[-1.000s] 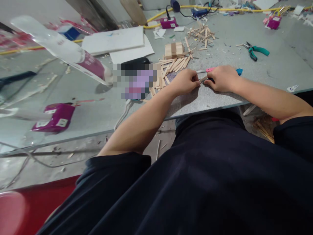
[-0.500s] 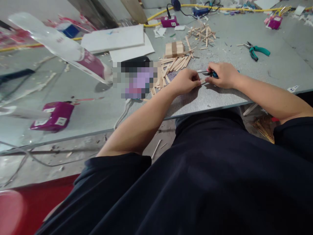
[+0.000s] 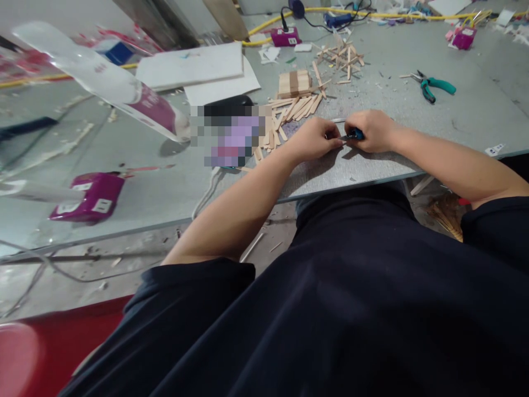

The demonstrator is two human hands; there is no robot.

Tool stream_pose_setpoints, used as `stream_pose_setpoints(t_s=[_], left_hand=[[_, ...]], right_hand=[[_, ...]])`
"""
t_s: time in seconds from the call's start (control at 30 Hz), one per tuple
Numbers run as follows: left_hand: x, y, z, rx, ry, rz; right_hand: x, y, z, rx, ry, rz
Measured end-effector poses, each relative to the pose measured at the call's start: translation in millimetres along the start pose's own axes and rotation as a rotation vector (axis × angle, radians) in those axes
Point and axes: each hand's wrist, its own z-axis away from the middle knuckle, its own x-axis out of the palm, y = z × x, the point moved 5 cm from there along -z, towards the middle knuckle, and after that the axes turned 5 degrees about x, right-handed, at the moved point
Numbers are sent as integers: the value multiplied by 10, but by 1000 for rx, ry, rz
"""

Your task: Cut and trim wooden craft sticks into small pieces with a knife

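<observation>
Desk (image 3: 397, 102), grey-topped: we place both hands over its front part, near the edge, presumably so the work sits low, supported and close to the body.

Left hand (image 3: 311, 139), one: thumb and forefinger curve round and meet at the tips, clamped on a thin pale piece (image 3: 343, 141), mostly hidden. We judge this a steadying pinch, taken at the end so that the other end faces the tool. The remaining fingers curl in; we cannot tell whether they touch anything.

Right hand (image 3: 373, 131), one: fingers closed round a blue-handled tool (image 3: 356, 133), its metal end pointing to the left fingertips. The short hold seems chosen for control at close quarters. The two sets of fingertips are near each other, slightly apart; we cannot tell whether metal and piece touch.

Thin rod (image 3: 338, 119), one: on the desk just beyond the hands, partly hidden.

Loose wooden sticks (image 3: 303, 107), many: fanned beyond the left hand, apparently for easy reach. Banded stick bundle (image 3: 294, 84), one: behind them, the band likely keeping it squared. Crossed stick pile (image 3: 346, 58), one: farther back.

Green-handled pliers (image 3: 437, 85), one pair: handles spread, lying well apart beyond the right hand, perhaps to leave elbow room.
</observation>
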Motion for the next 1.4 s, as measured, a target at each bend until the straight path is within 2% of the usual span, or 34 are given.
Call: stream_pose_setpoints(t_s=[0.27, 0.47, 0.67, 0.93, 1.07, 1.4], left_hand=[[34, -42, -33, 36, 11, 9], [31, 2, -15, 41, 22, 23], [26, 73, 26, 49, 11, 4], [22, 37, 9, 35, 2, 27], [30, 26, 5, 35, -2, 50], [16, 52, 20, -10, -17, 123]], right_hand=[[-37, -218, 38, 1, -96, 213], [-133, -351, 73, 22, -159, 258], [-131, -304, 51, 75, -144, 186], [-115, -160, 60, 53, -117, 48], [-120, -201, 69, 4, -115, 101], [-131, -314, 103, -14, -132, 301]])
